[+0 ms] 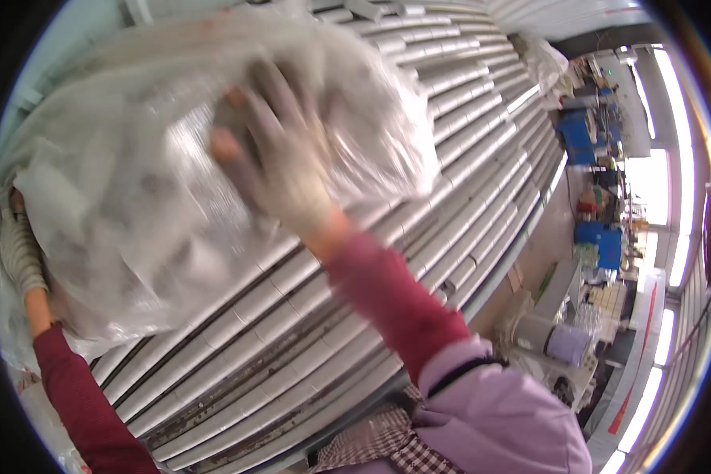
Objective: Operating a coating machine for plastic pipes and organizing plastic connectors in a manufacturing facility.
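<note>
A large, bulging clear plastic bag (126,229) with whitish contents takes up the upper left; the film hides what is inside. My right hand (288,150), in a pale glove with bare fingertips at the thumb side, lies over the top of the bag with its fingers spread, somewhat blurred. At the bag's left side is my left hand (20,249), gloved too, its fingers bent against the plastic and partly hidden by it. Beneath the bag run long rows of silver rod-like pieces (268,308), laid end to end.
Another plastic-wrapped bundle (543,63) lies at the far end of the rows. Beyond their right edge are a floor strip (541,245), blue bins (598,243) and a machine with a pale purple cylinder (565,344). Bright windows line the right side.
</note>
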The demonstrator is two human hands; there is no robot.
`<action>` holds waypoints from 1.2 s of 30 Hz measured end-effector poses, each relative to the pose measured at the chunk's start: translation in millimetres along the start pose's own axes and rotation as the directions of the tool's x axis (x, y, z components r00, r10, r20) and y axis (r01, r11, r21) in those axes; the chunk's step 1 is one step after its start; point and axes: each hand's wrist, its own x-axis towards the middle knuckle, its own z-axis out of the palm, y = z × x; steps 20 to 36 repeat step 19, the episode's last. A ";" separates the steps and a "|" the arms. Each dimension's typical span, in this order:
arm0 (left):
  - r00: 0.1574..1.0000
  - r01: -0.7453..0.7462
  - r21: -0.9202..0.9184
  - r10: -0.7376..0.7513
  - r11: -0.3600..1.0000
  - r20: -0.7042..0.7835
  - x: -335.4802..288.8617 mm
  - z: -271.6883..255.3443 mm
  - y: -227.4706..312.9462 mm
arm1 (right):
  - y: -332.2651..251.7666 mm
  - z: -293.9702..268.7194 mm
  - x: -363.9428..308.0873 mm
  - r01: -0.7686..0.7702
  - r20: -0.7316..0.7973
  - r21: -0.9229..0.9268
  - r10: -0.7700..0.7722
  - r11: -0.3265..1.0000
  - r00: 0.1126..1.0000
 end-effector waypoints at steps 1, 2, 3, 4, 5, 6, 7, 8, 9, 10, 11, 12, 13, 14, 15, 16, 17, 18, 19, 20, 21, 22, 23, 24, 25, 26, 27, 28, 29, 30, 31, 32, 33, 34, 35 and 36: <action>1.000 0.029 -0.036 -0.029 0.999 0.003 6.8 -10.7 -1.2 | 1.3 24.0 23.7 0.042 -0.109 0.082 -0.033 0.996 0.993; 0.983 0.173 0.021 -0.174 0.985 0.053 6.7 -11.2 29.7 | 15.9 35.2 38.3 0.053 -0.058 0.117 -0.046 0.992 0.997; 0.984 0.169 -0.016 -0.168 0.985 0.053 8.5 10.1 25.6 | 28.9 44.3 44.3 0.062 0.000 0.150 -0.062 0.987 0.998; 0.997 0.071 0.105 -0.072 0.992 0.004 23.4 14.6 -3.2 | 28.1 49.8 44.6 0.027 0.068 0.186 -0.040 0.982 0.997; 0.998 -0.018 0.226 0.031 0.974 -0.054 47.0 13.0 -38.0 | 25.1 50.4 47.6 0.005 0.120 0.223 -0.032 0.975 0.992; 0.996 -0.030 -0.018 0.028 0.999 -0.080 76.5 0.5 -94.7 | 9.3 50.0 44.9 -0.058 0.051 0.402 0.041 0.914 0.998; 0.972 0.141 0.180 -0.171 0.974 0.163 7.8 28.1 37.1 | 48.1 41.4 7.1 -0.128 0.059 0.415 0.114 0.901 0.992; 0.973 0.135 0.190 -0.166 0.972 0.162 0.2 20.6 48.4 | 42.6 25.5 -9.6 -0.225 0.171 0.330 0.176 0.917 0.969; 0.976 0.123 0.235 -0.160 0.964 0.146 2.9 12.2 42.0 | 29.9 13.3 -26.7 -0.317 0.269 0.247 0.250 0.915 0.930; 0.979 0.112 0.286 -0.155 0.952 0.131 9.8 5.8 27.1 | 17.5 8.3 -46.5 -0.290 0.295 0.241 0.215 0.926 0.931; 0.988 0.052 0.359 -0.101 0.932 0.118 11.1 2.8 20.3 | 10.4 -3.7 -63.1 -0.321 0.367 0.281 0.208 0.905 0.907; 0.993 0.002 0.447 -0.056 0.894 0.107 8.9 -3.9 10.5 | -12.2 -22.9 -79.5 -0.280 0.361 0.238 0.182 0.930 0.914; 0.992 -0.015 0.502 -0.050 0.865 0.116 -6.4 -2.4 26.0 | -21.5 -41.9 -99.9 -0.268 0.393 0.164 0.187 0.949 0.901; 0.979 -0.060 0.536 -0.054 0.842 0.194 -38.7 2.4 73.7 | -11.8 -63.7 -130.2 -0.374 0.428 0.266 0.239 0.888 0.872; 0.981 -0.074 0.493 -0.025 0.867 0.191 -66.5 0.8 95.0 | -19.0 -102.8 -146.5 -0.487 0.554 0.208 0.308 0.848 0.773; 0.982 -0.180 0.513 0.125 0.839 0.139 -70.0 12.4 81.8 | -13.6 -116.9 -174.1 -0.450 0.545 0.179 0.292 0.875 0.786; 0.982 -0.182 0.510 0.186 0.841 0.043 -75.1 28.3 54.1 | -29.3 -153.9 -187.4 -0.524 0.658 0.142 0.315 0.840 0.684; 0.993 -0.082 0.090 0.074 0.992 0.090 -51.8 24.6 -3.7 | -57.0 -205.7 -179.8 -0.891 0.911 0.117 0.310 0.440 0.272; 0.983 -0.152 0.025 0.149 0.988 0.103 -47.0 46.9 60.6 | -51.4 -219.6 -227.4 -0.872 0.883 0.214 0.295 0.440 0.365; 0.983 -0.152 0.025 0.149 0.988 0.103 -47.0 46.9 60.6 | -51.4 -219.6 -227.4 -0.872 0.883 0.214 0.295 0.440 0.365; 0.983 -0.152 0.025 0.149 0.988 0.103 -47.0 46.9 60.6 | -51.4 -219.6 -227.4 -0.872 0.883 0.214 0.295 0.440 0.365; 0.983 -0.152 0.025 0.149 0.988 0.103 -47.0 46.9 60.6 | -51.4 -219.6 -227.4 -0.872 0.883 0.214 0.295 0.440 0.365; 0.983 -0.152 0.025 0.149 0.988 0.103 -47.0 46.9 60.6 | -51.4 -219.6 -227.4 -0.872 0.883 0.214 0.295 0.440 0.365; 0.983 -0.152 0.025 0.149 0.988 0.103 -47.0 46.9 60.6 | -51.4 -219.6 -227.4 -0.872 0.883 0.214 0.295 0.440 0.365; 0.983 -0.152 0.025 0.149 0.988 0.103 -47.0 46.9 60.6 | -51.4 -219.6 -227.4 -0.872 0.883 0.214 0.295 0.440 0.365; 0.983 -0.152 0.025 0.149 0.988 0.103 -47.0 46.9 60.6 | -51.4 -219.6 -227.4 -0.872 0.883 0.214 0.295 0.440 0.365; 0.983 -0.152 0.025 0.149 0.988 0.103 -47.0 46.9 60.6 | -51.4 -219.6 -227.4 -0.872 0.883 0.214 0.295 0.440 0.365; 0.983 -0.152 0.025 0.149 0.988 0.103 -47.0 46.9 60.6 | -51.4 -219.6 -227.4 -0.872 0.883 0.214 0.295 0.440 0.365; 0.983 -0.152 0.025 0.149 0.988 0.103 -47.0 46.9 60.6 | -51.4 -219.6 -227.4 -0.872 0.883 0.214 0.295 0.440 0.365; 0.983 -0.152 0.025 0.149 0.988 0.103 -47.0 46.9 60.6 | -51.4 -219.6 -227.4 -0.872 0.883 0.214 0.295 0.440 0.365; 0.983 -0.152 0.025 0.149 0.988 0.103 -47.0 46.9 60.6 | -51.4 -219.6 -227.4 -0.872 0.883 0.214 0.295 0.440 0.365; 0.983 -0.152 0.025 0.149 0.988 0.103 -47.0 46.9 60.6 | -51.4 -219.6 -227.4 -0.872 0.883 0.214 0.295 0.440 0.365; 0.983 -0.152 0.025 0.149 0.988 0.103 -47.0 46.9 60.6 | -51.4 -219.6 -227.4 -0.872 0.883 0.214 0.295 0.440 0.365; 0.983 -0.152 0.025 0.149 0.988 0.103 -47.0 46.9 60.6 | -51.4 -219.6 -227.4 -0.872 0.883 0.214 0.295 0.440 0.365; 0.983 -0.152 0.025 0.149 0.988 0.103 -47.0 46.9 60.6 | -51.4 -219.6 -227.4 -0.872 0.883 0.214 0.295 0.440 0.365; 0.983 -0.152 0.025 0.149 0.988 0.103 -47.0 46.9 60.6 | -51.4 -219.6 -227.4 -0.872 0.883 0.214 0.295 0.440 0.365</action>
